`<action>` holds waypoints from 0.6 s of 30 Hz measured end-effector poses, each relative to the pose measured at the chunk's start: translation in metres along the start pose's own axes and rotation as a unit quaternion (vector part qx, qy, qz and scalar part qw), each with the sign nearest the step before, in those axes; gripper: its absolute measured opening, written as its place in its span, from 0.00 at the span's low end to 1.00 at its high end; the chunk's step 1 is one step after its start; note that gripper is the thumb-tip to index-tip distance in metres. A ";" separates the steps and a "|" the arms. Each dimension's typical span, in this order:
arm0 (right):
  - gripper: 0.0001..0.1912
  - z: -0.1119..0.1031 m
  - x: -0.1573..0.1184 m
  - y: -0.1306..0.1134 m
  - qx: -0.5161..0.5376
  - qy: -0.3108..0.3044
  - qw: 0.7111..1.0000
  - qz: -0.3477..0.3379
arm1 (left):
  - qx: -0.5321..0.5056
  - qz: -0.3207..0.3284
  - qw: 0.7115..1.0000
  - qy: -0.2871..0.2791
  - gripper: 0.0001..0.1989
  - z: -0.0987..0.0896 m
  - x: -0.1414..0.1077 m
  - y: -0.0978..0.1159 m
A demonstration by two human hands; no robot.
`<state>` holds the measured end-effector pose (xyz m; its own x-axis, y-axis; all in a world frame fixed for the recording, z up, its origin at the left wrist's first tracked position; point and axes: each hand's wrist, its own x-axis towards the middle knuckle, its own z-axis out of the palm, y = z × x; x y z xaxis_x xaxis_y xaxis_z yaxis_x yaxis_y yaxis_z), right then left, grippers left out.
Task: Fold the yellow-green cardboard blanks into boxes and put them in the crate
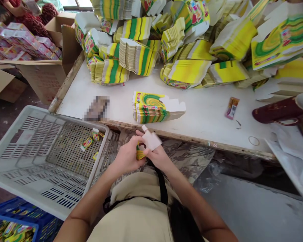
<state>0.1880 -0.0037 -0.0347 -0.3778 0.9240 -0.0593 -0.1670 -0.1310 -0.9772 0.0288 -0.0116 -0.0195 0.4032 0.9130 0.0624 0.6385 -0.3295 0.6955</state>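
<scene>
A small yellow and green carton (140, 154) with white flaps raised is held between my two hands, in front of my body at the table's front edge. My left hand (128, 154) grips the carton's left side with fingers closed round it. My right hand (158, 157) closes on its right side near the white flaps, which are a little blurred. Fingers hide much of the carton. Just beyond my hands, a stack of flattened cartons (151, 109) of the same print lies on the white table (202, 111).
Piles of flattened cartons (138, 28) line the table's back. A grey plastic basket (65, 198) at left holds several small cartons. Blue crates (44, 215) stand below it. Right on the table are a small packet (232, 108) and a dark red mug (275, 110). A cardboard box (46, 79) stands back left.
</scene>
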 end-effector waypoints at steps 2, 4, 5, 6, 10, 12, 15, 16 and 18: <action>0.35 0.000 -0.005 -0.001 -0.135 -0.010 0.988 -0.073 | -0.012 -0.005 1.000 0.012 0.36 0.003 0.001 -0.001; 0.26 -0.002 -0.008 -0.002 -0.229 -0.008 0.964 -0.133 | -0.004 0.004 0.998 0.059 0.40 0.004 0.000 -0.002; 0.25 -0.003 -0.009 -0.003 -0.252 0.003 0.955 -0.156 | 0.013 0.006 0.996 0.084 0.39 0.004 0.000 -0.003; 0.25 -0.005 -0.010 -0.003 -0.265 0.017 0.949 -0.172 | 0.036 0.002 0.994 0.101 0.37 0.002 -0.001 -0.003; 0.31 -0.010 -0.010 0.000 -0.301 -0.009 0.936 -0.185 | 0.096 -0.035 0.991 0.085 0.26 -0.010 -0.007 -0.003; 0.32 -0.012 -0.010 0.002 -0.330 -0.047 0.928 -0.168 | 0.090 -0.032 0.992 0.078 0.25 -0.016 -0.010 -0.002; 0.22 -0.018 -0.011 -0.002 -0.349 -0.057 0.924 -0.148 | 0.072 -0.029 0.995 0.062 0.26 -0.023 -0.011 -0.002; 0.19 -0.022 -0.011 -0.006 -0.346 -0.065 0.924 -0.147 | 0.062 -0.029 0.996 0.051 0.26 -0.025 -0.010 -0.001; 0.15 -0.032 -0.009 -0.016 -0.338 -0.092 0.926 -0.143 | 0.049 -0.025 0.998 0.028 0.26 -0.028 -0.007 -0.001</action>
<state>0.2229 0.0013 -0.0250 -0.5645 0.8018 0.1960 0.3004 0.4207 -0.8560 0.0069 -0.0105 -0.0002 0.3343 0.9398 0.0712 0.7183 -0.3030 0.6263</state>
